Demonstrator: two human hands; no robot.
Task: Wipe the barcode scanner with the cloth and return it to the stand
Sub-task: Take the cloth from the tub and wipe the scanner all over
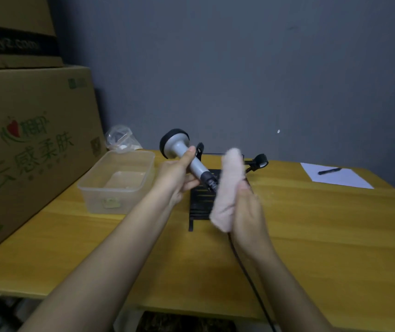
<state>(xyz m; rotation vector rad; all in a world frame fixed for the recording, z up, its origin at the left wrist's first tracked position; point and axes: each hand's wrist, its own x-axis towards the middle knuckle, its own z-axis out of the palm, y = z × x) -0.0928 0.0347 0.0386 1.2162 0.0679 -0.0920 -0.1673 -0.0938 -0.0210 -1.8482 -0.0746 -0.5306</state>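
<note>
One yellow wooden surface against a grey wall. I see one clear tub, its contents unclear, two cardboard boxes, one paper with a pen. My left hand grips the barcode scanner above the black stand; my right hand holds the cloth against its base.

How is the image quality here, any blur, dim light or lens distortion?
Head view: dim, soft light; the cloth in the right hand is motion-blurred, the barcode scanner in the left hand fairly sharp; wide-angle bending curves the table edges and the cardboard boxes.
</note>
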